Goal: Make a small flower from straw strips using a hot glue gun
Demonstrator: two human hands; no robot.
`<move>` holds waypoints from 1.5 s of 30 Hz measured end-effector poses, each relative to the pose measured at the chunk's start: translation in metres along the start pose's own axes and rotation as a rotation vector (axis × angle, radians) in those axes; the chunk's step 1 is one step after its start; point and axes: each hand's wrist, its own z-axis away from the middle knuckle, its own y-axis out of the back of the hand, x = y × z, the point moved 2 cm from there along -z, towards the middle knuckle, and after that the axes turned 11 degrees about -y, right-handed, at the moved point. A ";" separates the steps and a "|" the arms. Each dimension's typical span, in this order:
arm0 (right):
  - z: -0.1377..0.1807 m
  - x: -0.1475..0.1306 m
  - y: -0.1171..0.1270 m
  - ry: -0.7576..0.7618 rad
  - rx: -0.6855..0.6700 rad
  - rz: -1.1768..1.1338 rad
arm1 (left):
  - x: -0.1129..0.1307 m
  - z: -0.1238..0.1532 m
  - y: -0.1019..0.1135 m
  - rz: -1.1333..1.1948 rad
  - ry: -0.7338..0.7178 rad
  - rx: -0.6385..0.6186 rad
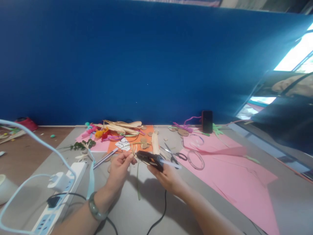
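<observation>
My right hand [168, 178] is wrapped round a black hot glue gun [150, 158], with a whitish glue stick [172, 164] poking out of its back end. The gun's nozzle points left, close to the fingertips of my left hand [122, 168]. Those fingers pinch a small pale raffia flower [133, 150], partly hidden by the fingers and the gun. A thin green stem [138, 182] hangs below it. A black cord [165, 209] trails down from the gun area. Behind my hands, raffia strips [122, 126] and a strip bundle [155, 142] lie on orange paper [112, 147].
Open scissors [174, 152] and a roll of clear tape [195, 160] lie right of the gun, by pink paper [244, 182]. A phone [207, 121] leans on the blue partition [146, 65]. A power strip [66, 195] with plugs and cables occupies the left.
</observation>
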 end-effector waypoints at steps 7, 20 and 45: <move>0.001 -0.001 0.001 -0.011 -0.008 -0.007 | -0.002 0.000 0.001 -0.019 -0.011 -0.003; 0.001 0.003 -0.002 0.000 -0.011 -0.045 | 0.004 0.001 -0.002 -0.028 -0.021 0.007; 0.000 0.003 0.001 0.002 0.039 -0.076 | -0.004 0.001 0.004 -0.072 -0.042 -0.016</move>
